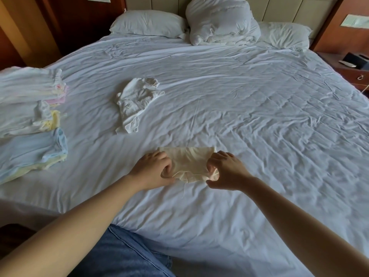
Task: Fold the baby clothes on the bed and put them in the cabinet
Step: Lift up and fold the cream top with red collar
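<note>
Cream garment: a small pale-yellow baby garment (189,162) lies flat on the white bed sheet (249,108), near the bed's near edge and between the two hands; its far edge is straight, its near edge is bunched and ruffled.
Left hand: the left hand (152,169) sits at the garment's left near corner, fingers curled down, thumb and fingertips pinching the ruffled hem.
Right hand: the right hand (225,169) sits at the right near corner, fingers curled, pinching a gathered bit of the same hem against the thumb.
Unfolded piece: a crumpled white baby garment (135,102) lies further up the sheet, left of centre, well apart from the cream one.
Folded stacks: three stacks of folded baby clothes stand along the left edge of the bed, namely a far stack (34,84) with white on top and pink edges below, a middle stack (28,118) with white over yellow, and a near stack (32,150) with light blue over pale yellow.
Head of bed: two pillows (147,24) and a bundled white duvet (219,21) lean at the padded headboard (279,9).
Side: a wooden nightstand (351,66) stands at the right, with dark objects on top.
Foreground: a knee in blue jeans (123,254) shows at the bottom edge.
</note>
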`<state>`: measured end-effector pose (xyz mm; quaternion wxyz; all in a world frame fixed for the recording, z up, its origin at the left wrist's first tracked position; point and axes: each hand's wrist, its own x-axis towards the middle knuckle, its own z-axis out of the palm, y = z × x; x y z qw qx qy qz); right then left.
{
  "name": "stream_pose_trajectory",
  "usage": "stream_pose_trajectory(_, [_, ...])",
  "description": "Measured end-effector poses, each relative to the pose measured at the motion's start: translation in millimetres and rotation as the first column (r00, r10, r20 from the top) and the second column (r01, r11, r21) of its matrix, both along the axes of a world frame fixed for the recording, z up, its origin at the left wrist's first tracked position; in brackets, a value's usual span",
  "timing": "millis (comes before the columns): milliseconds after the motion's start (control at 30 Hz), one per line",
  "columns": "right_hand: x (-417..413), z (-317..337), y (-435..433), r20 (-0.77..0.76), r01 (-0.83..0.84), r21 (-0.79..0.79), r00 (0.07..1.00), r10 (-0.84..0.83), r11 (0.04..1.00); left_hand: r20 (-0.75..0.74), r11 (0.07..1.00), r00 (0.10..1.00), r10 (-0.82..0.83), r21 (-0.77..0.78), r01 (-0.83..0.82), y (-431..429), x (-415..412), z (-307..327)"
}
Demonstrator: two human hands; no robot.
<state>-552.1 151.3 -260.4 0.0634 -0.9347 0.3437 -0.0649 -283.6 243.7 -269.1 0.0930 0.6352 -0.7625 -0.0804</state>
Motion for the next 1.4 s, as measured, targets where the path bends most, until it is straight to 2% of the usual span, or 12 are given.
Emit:
stream_pose_trajectory(233, [6.8, 1.6, 2.4, 0.032, 0.016, 0.002, 0.999, -0.016, 1.0, -0.065, 0.991, 0.993, -0.096, -0.102, 0.089, -3.9, -5.6, 4.1])
stream_pose_trajectory(433, [5.2, 8.9, 3.3, -0.078, 0.015, 0.136, 0.997, -0.004, 0.991, -0.046, 0.993, 0.996, -0.075, 0.083, 0.079, -4.1, -5.2, 5.1])
stream_pose_trajectory(533, [7.8, 16.7, 2.9, 0.005, 0.138, 0.195, 0.99, -0.142, 0.971, -0.162, 0.994, 0.985, 0.057, 0.103, -0.04, -8.8, -5.9, 8.6])
stream_pose_trajectory(600, [12.6, 19.5, -2.3, 0.129, 0.298, 0.227, 0.934, -0.332, 0.927, -0.251, 0.983, 0.951, 0.18, 0.011, -0.183, -16.4, -5.0, 10.4])
stream_pose_trajectory(700, [21.0, 14.2, -11.9, 0.256, 0.493, 0.302, 0.782, -0.568, 0.816, -0.349, 0.909, 0.864, 0.364, -0.069, -0.411, -30.7, -3.1, 6.4])
stream_pose_trajectory(867, [34.3, -2.5, -20.1, 0.163, 0.65, 0.344, 0.669, -0.725, 0.677, -0.356, 0.756, 0.673, 0.648, 0.201, -0.622, -46.0, -2.9, -7.4])
stream_pose_trajectory(967, [42.0, -10.1, -22.2, 0.128, 0.686, 0.356, 0.637, -0.76, 0.635, -0.344, 0.72, 0.646, 0.681, 0.156, -0.676, -46.4, -4.8, -14.8])
stream_pose_trajectory(1133, [52.7, -16.9, -24.6, 0.219, 0.678, 0.427, 0.565, -0.796, 0.599, -0.403, 0.717, 0.64, 0.654, 0.062, -0.694, -48.3, -10.0, -22.0])
stream_pose_trajectory(1300, [57.4, -18.4, -26.5, 0.306, 0.609, 0.613, 0.406, -0.861, 0.504, -0.472, 0.677, 0.598, 0.648, -0.004, -0.736, -46.9, -17.9, -24.2])
stream_pose_trajectory(1400, [56.3, -19.6, -26.9, 0.319, 0.597, 0.651, 0.345, -0.883, 0.469, -0.489, 0.662, 0.584, 0.648, -0.018, -0.749, -46.7, -14.2, -26.6])
